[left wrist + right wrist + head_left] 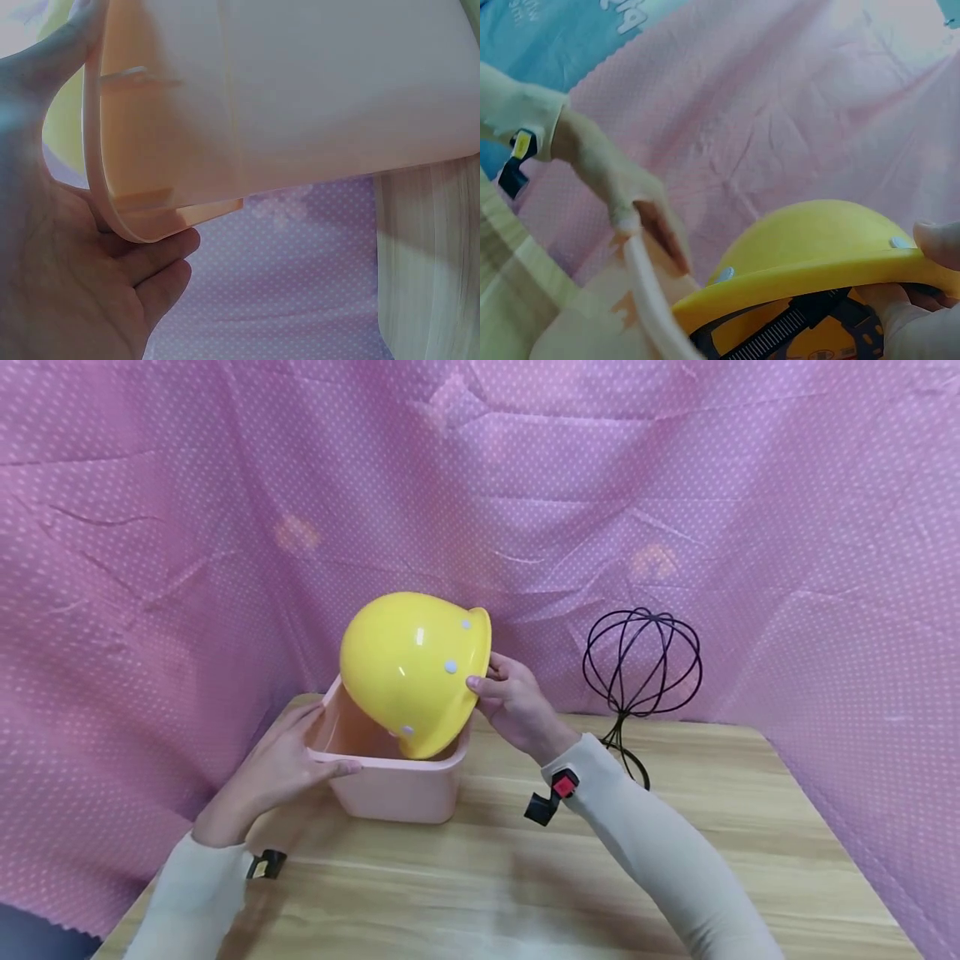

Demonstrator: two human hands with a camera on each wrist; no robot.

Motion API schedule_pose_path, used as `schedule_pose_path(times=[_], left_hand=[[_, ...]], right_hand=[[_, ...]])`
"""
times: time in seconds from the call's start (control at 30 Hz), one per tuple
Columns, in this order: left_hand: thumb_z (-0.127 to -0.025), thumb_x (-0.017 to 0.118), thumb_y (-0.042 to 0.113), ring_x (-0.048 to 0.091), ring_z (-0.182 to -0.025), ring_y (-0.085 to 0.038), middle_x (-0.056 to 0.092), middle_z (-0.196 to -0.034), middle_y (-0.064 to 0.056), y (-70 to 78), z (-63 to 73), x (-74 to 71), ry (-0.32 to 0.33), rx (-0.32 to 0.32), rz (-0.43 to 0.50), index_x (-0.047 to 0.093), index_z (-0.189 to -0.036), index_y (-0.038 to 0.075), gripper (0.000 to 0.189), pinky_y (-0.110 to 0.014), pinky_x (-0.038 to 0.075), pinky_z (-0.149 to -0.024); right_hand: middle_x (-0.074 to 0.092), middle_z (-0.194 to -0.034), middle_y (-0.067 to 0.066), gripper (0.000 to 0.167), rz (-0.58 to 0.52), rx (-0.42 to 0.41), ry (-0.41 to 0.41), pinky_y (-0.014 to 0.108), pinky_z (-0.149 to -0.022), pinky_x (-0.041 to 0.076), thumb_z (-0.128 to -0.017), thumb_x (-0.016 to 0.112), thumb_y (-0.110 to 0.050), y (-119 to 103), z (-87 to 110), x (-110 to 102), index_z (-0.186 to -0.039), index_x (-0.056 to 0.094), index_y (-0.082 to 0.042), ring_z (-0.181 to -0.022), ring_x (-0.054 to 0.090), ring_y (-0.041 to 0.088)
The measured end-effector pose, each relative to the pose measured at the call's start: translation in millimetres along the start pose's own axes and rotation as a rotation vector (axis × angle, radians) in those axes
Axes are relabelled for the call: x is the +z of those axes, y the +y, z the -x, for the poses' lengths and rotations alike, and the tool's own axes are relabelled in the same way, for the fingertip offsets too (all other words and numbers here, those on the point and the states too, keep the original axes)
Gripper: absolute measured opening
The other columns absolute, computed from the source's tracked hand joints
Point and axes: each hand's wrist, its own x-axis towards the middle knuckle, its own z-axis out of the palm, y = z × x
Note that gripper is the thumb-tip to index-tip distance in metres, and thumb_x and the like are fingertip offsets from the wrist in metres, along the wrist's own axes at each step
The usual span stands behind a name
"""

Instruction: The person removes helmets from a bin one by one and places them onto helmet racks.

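Observation:
A yellow hard hat point(408, 664) is tilted on its side over the mouth of a pale pink plastic bin point(397, 789), its lower edge inside the rim. My right hand point(517, 706) grips the hat's brim, thumb outside and fingers inside. In the right wrist view the black strap harness point(780, 330) shows within the hat. My left hand point(281, 768) holds the bin's left corner, thumb along the front rim; the left wrist view has its fingers point(165, 277) curled under the rim.
A black wire stand point(643, 664) with a rounded cage top stands at the back right of the wooden table point(675, 843). Pink dotted cloth point(525, 485) hangs behind and along the sides.

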Motion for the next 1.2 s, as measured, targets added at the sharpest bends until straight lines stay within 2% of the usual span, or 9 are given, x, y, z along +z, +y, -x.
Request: schedule_pose_path(times=[0.13,0.23,0.33,0.63,0.83,1.0,1.2], left_hand=[[-0.07,0.081,0.07,0.037,-0.145,-0.044,0.038,-0.156,-0.024,-0.5,0.5,1.6,0.023,0.025,0.01,0.036,-0.152,-0.008,0.122,-0.065,0.033,-0.117],[-0.07,0.082,0.068,0.039,-0.143,-0.042,0.041,-0.154,-0.023,-0.3,0.2,2.0,0.042,0.043,0.014,0.039,-0.151,-0.008,0.119,-0.064,0.034,-0.117],[-0.07,0.083,0.066,0.04,-0.143,-0.042,0.042,-0.153,-0.022,0.4,-0.3,2.0,0.06,0.057,0.012,0.041,-0.15,-0.007,0.116,-0.063,0.035,-0.116],[-0.07,0.087,0.059,0.039,-0.143,-0.04,0.042,-0.152,-0.017,1.2,0.8,2.7,0.077,0.096,0.04,0.042,-0.149,-0.008,0.113,-0.059,0.033,-0.117],[-0.072,0.085,0.06,0.037,-0.144,-0.042,0.039,-0.155,-0.02,-1.4,-0.5,2.9,0.069,0.106,0.037,0.04,-0.149,-0.009,0.113,-0.061,0.033,-0.117],[-0.072,0.085,0.059,0.037,-0.142,-0.042,0.038,-0.155,-0.02,-0.8,-0.1,2.1,0.051,0.104,0.07,0.042,-0.15,-0.006,0.11,-0.063,0.033,-0.115],[-0.072,0.086,0.057,0.041,-0.139,-0.039,0.042,-0.152,-0.019,1.2,0.1,2.6,0.06,0.118,0.084,0.046,-0.147,-0.003,0.104,-0.061,0.035,-0.113]], right_hand=[[0.065,-0.134,0.018,0.055,-0.01,-0.049,-0.022,0.029,-0.091,0.061,-0.099,0.046,0.009,-11,5.8,1,-0.153,0.033,0.006,-0.107,0.072,0.014],[0.072,-0.118,0.007,0.055,-0.019,-0.086,-0.028,0.032,-0.086,0.062,-0.099,0.044,0.009,-21,11.2,2,-0.153,0.033,0.006,-0.103,0.073,0.015],[0.073,-0.115,0.004,0.054,-0.038,-0.112,-0.028,0.033,-0.087,0.063,-0.1,0.042,0.009,-32,17.1,2,-0.153,0.032,0.005,-0.103,0.073,0.015],[0.065,-0.13,0.008,0.055,-0.111,-0.216,0.026,0.027,-0.104,0.054,-0.101,0.039,0.012,-65,35.3,-8,-0.154,0.029,0.005,-0.116,0.069,0.015],[0.056,-0.142,0.012,0.06,-0.201,-0.286,0.049,0.029,-0.106,0.052,-0.099,0.045,0.013,-83,44.6,-20,-0.156,0.027,0.004,-0.122,0.066,0.018],[0.05,-0.148,0.013,0.064,-0.271,-0.34,0.063,0.029,-0.108,0.051,-0.098,0.046,0.014,-93,52.5,-32,-0.157,0.023,0.004,-0.126,0.064,0.019],[0.027,-0.167,0.015,0.066,-0.281,-0.412,0.051,0.029,-0.114,0.045,-0.1,0.04,0.013,-103,62.4,-47,-0.16,0.015,0.003,-0.155,0.03,0.026]])
